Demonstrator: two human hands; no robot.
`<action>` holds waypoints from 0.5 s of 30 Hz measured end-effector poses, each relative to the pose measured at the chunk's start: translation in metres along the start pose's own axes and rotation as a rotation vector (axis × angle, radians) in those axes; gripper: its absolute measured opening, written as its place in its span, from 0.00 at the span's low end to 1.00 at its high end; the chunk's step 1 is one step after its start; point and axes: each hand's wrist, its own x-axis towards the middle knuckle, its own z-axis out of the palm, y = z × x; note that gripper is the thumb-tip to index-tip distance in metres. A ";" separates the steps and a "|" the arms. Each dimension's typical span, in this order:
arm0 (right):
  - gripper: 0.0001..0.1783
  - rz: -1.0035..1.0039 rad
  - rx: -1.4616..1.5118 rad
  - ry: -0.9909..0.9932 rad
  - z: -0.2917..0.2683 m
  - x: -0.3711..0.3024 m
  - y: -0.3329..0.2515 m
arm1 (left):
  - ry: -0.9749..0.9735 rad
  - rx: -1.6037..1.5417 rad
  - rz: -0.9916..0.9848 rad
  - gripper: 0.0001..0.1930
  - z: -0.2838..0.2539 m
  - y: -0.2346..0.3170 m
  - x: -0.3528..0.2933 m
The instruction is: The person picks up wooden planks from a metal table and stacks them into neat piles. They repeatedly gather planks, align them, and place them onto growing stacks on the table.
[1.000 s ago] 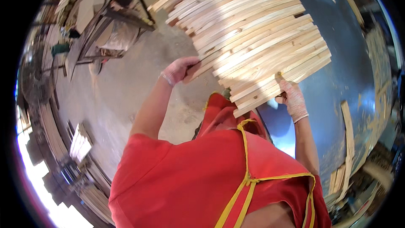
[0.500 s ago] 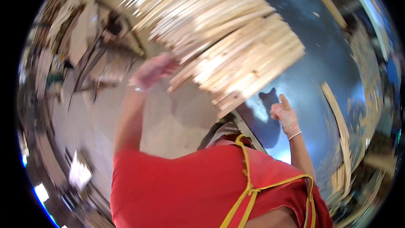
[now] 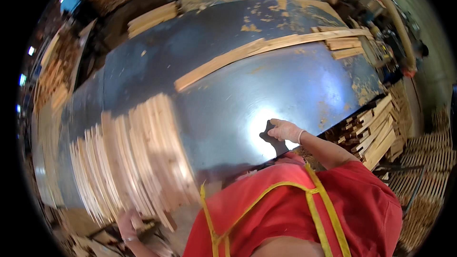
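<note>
Thin pale wooden strips point(image 3: 157, 143) lie side by side in a broad row on the dark metal table point(image 3: 219, 133), at the left. My left hand point(image 3: 127, 223), in a pale glove, is at the near ends of these strips. Blur hides whether its fingers grip any of them. Over the table's near edge is my right hand point(image 3: 285, 131), gloved too, with its fingers partly bent and apart and nothing seen in them. Its dark shadow falls on the shiny surface beside it.
Long wooden boards point(image 3: 223, 64) cross the table beyond my right hand, with short pieces point(image 3: 343, 45) at their right end. Stacked lumber point(image 3: 376, 133) stands below the right edge. Sawdust and chips point(image 3: 252, 27) litter the far part. A person in blue point(image 3: 71, 0) is far left.
The view has swung right, so the strips now appear at lower left and more of the table shows. My left hand stays near the strip ends; my right hand remains over the table.
</note>
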 end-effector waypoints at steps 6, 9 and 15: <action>0.48 -0.342 -0.200 0.224 -0.046 0.090 0.001 | 0.630 1.113 0.414 0.33 0.043 -0.060 0.076; 0.49 -0.398 -0.342 0.133 -0.071 0.109 -0.124 | 0.505 1.008 0.881 0.36 0.195 -0.051 0.078; 0.50 -1.023 -1.103 0.599 -0.095 0.239 -0.255 | 0.462 1.348 0.216 0.48 0.346 0.017 0.049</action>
